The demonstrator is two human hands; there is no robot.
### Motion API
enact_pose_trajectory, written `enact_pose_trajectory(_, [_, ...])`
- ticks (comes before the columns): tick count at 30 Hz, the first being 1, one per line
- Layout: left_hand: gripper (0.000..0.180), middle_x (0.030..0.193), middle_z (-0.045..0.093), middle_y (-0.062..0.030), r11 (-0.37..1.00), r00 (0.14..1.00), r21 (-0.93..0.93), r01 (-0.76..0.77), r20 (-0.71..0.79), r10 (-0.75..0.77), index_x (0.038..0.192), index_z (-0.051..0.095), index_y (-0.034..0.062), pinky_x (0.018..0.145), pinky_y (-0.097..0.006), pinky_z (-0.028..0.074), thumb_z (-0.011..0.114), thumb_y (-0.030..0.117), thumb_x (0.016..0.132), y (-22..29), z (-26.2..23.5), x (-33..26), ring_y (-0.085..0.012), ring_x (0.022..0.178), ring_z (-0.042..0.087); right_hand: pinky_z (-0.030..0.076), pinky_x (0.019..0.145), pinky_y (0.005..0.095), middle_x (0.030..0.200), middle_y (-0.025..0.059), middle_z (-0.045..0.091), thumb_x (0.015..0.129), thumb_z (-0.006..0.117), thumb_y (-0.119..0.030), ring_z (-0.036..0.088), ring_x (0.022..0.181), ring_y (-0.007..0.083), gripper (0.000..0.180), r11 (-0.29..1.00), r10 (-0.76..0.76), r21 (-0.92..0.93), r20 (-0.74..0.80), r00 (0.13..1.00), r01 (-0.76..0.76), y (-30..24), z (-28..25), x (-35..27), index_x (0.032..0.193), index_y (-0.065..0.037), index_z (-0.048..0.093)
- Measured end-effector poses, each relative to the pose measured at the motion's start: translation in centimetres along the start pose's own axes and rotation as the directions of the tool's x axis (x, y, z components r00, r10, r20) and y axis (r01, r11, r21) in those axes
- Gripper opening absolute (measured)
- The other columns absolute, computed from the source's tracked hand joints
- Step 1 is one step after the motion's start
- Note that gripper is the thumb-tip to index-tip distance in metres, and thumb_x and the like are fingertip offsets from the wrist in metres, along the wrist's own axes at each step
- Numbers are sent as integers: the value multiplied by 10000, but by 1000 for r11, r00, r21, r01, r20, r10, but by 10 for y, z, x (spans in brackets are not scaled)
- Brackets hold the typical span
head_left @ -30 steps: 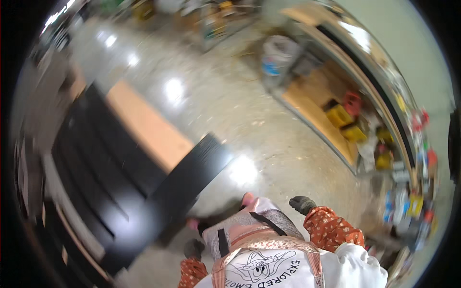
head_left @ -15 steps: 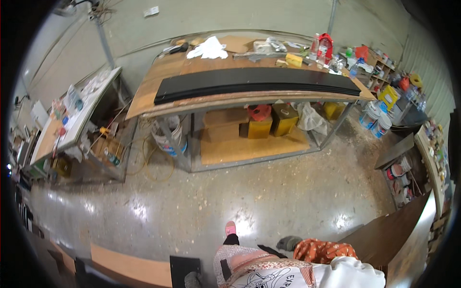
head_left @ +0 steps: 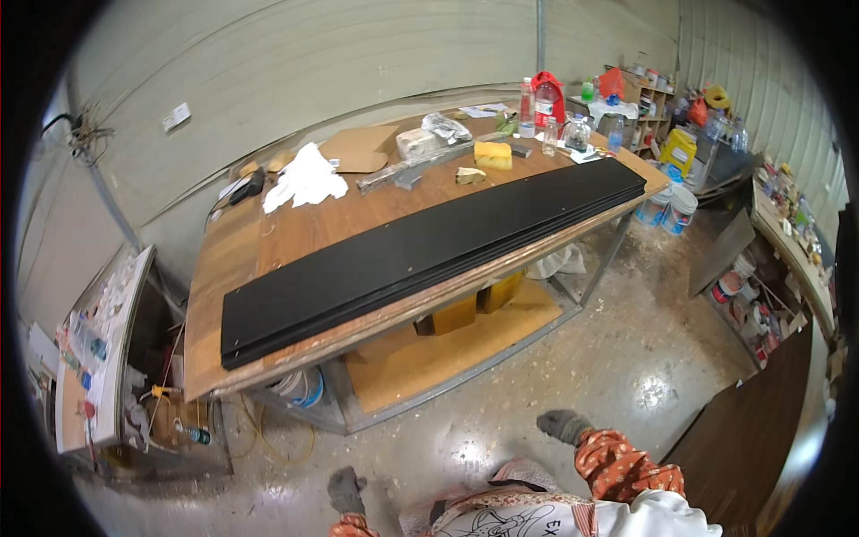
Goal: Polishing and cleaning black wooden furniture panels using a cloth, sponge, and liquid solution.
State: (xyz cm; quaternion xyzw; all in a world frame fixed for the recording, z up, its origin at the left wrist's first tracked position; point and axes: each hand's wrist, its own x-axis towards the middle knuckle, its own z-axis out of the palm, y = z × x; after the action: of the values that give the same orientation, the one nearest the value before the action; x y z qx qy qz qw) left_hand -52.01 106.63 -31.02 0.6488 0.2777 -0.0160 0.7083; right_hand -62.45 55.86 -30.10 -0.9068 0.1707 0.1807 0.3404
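Both my hands wear dark grey gloves and hang free over the concrete floor, holding nothing. My left hand is low at the bottom edge with its fingers loosely curled. My right hand is raised a little, out in front of a patterned orange sleeve. Ahead stands a wooden workbench with a stack of long black boards lying along its front edge. Neither hand touches the bench or the boards.
On the bench lie a white cloth, cardboard, a yellow sponge and bottles. A cluttered shelf stands left, buckets and shelves at right, a dark panel lower right.
The view has swung from the floor and dark panels round to the workbench, which is now closer. Both gloved hands have come into view.
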Motion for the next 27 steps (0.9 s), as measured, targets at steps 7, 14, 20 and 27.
enact_pose_trajectory(7, [145,783,598,-52,726,697,78,-683,364,617,970,616,-10,642,-277,483,564,107,904,184,216,41,-129,691,568,503,764,263,951,78,668,906,624,-226,611,850,128,349,809,-33,474,-555,831,348,-85,-247,134,1159,14,607])
enact_pose_trajectory(14, [240,992,654,-110,563,592,205,-801,406,696,1089,623,-11,762,-318,523,631,37,853,254,410,56,-193,848,639,502,775,275,935,72,670,860,649,-209,619,857,140,347,720,60,446,-803,593,531,-60,-494,386,1134,3,615])
enact_pose_trajectory(20, [262,990,666,-135,-15,261,342,-940,744,615,1050,631,34,799,-394,515,655,55,791,332,580,81,-317,903,645,437,955,361,1216,173,591,732,751,-293,572,1117,300,724,953,203,287,-843,498,97,-63,-609,558,1336,-43,440])
enact_pose_trajectory(27, [287,1041,633,-150,13,351,400,-916,788,506,1103,592,51,816,-412,495,636,115,827,389,730,200,-344,920,617,385,1032,374,1362,222,450,536,883,-260,464,1239,336,1111,955,10,102,-950,312,279,-18,-659,675,1432,-8,275])
